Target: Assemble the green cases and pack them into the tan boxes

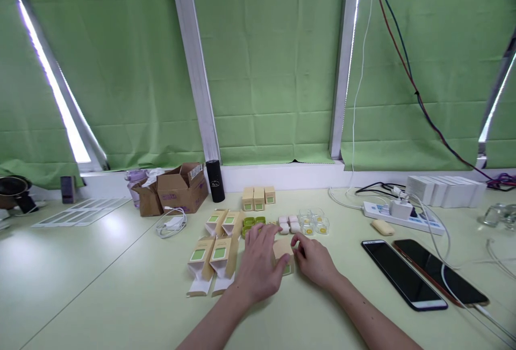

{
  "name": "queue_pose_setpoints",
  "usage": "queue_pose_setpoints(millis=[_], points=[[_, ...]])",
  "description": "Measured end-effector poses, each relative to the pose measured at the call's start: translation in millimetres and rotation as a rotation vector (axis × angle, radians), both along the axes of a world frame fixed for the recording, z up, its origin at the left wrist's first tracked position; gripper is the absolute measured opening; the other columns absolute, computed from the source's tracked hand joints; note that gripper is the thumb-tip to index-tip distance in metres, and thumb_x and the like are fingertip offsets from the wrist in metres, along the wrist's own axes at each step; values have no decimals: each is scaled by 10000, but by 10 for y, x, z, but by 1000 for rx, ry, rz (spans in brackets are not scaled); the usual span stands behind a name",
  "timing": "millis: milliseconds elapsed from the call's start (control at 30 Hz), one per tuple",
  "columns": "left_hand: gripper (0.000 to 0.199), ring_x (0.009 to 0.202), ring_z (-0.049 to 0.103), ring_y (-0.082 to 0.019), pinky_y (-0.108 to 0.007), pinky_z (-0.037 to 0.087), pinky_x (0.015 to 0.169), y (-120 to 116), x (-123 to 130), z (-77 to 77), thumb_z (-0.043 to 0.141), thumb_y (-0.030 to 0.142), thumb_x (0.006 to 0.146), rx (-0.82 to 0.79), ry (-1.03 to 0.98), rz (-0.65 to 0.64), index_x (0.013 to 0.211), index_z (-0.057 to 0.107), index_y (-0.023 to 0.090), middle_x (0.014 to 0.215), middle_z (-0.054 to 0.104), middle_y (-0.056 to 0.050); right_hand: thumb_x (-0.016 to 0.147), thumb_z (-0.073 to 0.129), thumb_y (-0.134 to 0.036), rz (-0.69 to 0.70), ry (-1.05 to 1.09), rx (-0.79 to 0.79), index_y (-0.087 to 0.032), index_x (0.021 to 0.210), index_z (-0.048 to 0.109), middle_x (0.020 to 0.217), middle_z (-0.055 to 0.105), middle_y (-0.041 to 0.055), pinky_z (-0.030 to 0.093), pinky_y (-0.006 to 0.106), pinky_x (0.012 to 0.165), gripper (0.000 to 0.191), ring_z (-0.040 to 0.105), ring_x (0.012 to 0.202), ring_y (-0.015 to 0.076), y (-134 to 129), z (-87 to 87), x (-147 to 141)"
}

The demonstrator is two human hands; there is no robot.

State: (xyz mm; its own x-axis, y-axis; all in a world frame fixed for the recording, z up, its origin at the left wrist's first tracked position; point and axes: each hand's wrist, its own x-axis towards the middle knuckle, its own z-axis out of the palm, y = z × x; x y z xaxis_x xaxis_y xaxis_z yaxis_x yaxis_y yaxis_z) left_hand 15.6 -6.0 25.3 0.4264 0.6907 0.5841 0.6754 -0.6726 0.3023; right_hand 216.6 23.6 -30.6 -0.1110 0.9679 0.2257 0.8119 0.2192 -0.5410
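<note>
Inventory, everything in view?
blinds: several, green, back
table: 1, pale, foreground
open cartons: 4, tan, left
other cartons: 4, tan, centre
cups: unclear, green, centre
blocks: 4, pinkish, centre
holders: 4, clear, centre
phones: 2, black, right
case: 1, beige, right
power strip: 1, white, right
cables: several, mixed, right
boxes: row, white, right
glassware: unclear, clear, right
cardboard boxes: 2, brown, left
canister: 1, black, back
bottle: 1, purple, left
charger: 1, white, left
panels: several, white, left
devices: 2, dark, left
hands: 2, bare, centre

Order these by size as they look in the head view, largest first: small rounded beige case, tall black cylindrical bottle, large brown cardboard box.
1. Large brown cardboard box
2. Tall black cylindrical bottle
3. Small rounded beige case
</note>
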Motion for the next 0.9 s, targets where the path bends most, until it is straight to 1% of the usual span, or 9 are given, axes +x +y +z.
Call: queue_pose_setpoints(millis=[67, 200, 367, 467, 567, 633, 700, 800, 900], points=[[520, 1309, 448, -344, -545, 390, 1109, -39, 59, 65, 685, 323, 853, -66, 104, -9, 1334, 500, 253, 1390, 569, -108, 921, 567, -115, -4, -10, 1, -246, 1041, 606, 810, 746, -15, 249, 250, 615, 182, 649, 761, 175, 8, -14, -2], [578, 1299, 458, -349, -545, 349, 1137, -47, 132, 146, 692, 349, 832, -143, 274, 14, 1367, 489, 270, 1376, 576, -104, 917, 555, -120, -10, -38, 21, -245, 1065, 605, 819, 755, -15, 244, 257, 610, 200, 652, 760, 180, 18, -32, -7], [552, 1212, 508, -351, -523, 378, 1090, 21, 164, 297, 647, 244, 798, -212, 467, 31, 1335, 523, 215, 1282, 621, -134, 921, 552, -120, -8, -56, 23, -251, 1105, 601, 828, 762, -14, 244, 266, 608, 231, 664, 788, 192, 0, -15, -21], [556, 1161, 530, -328, -465, 433, 1017, 125, 174, 443, 643, 188, 754, -233, 503, 21, 1300, 540, 190, 1233, 637, -132, 926, 559, -125, -10, -64, 7, -254, 1130, 599, 828, 761, -12, 244, 271, 611, 245, 675, 803, 196, -16, 5, -32], [603, 1183, 516, -325, -445, 432, 1019, 346, 172, 587, 653, 199, 759, -201, 467, 39, 1344, 506, 184, 1211, 648, -129, 932, 553, -131, -11, -61, -3, -253, 1138, 599, 841, 763, -7, 255, 274, 616, 244, 680, 804, 196, -32, 29, -39], [644, 1219, 497, -322, -433, 423, 1025, 560, 171, 663, 641, 180, 776, -157, 430, 82, 1394, 463, 200, 1233, 645, -122, 932, 551, -131, -16, -62, -7, -252, 1145, 597, 863, 766, -2, 268, 275, 623, 249, 681, 813, 199, -41, 45, -41], [620, 1225, 487, -320, -426, 415, 1024, 802, 175, 709, 644, 192, 790, -111, 412, 126, 1383, 466, 220, 1248, 639, -112, 932, 554, -132, -22, -71, -11, -253, 1157, 595, 882, 768, 2, 275, 278, 632, 259, 681, 829, 204, -48, 60, -42], [619, 1214, 477, -327, -445, 387, 1031, 1146, 192, 711, 648, 169, 788, -78, 438, 168, 1375, 460, 225, 1210, 657, -107, 940, 553, -135, -25, -84, -20, -257, 1174, 589, 900, 771, 2, 278, 280, 645, 266, 683, 845, 206, -54, 73, -45], [620, 1222, 459, -333, -457, 358, 1046, 1405, 215, 645, 627, 106, 782, -62, 463, 195, 1371, 472, 217, 1209, 667, -116, 948, 557, -141, -22, -87, -32, -258, 1180, 585, 909, 773, 1, 276, 279, 652, 262, 685, 865, 207, -55, 75, -48]])
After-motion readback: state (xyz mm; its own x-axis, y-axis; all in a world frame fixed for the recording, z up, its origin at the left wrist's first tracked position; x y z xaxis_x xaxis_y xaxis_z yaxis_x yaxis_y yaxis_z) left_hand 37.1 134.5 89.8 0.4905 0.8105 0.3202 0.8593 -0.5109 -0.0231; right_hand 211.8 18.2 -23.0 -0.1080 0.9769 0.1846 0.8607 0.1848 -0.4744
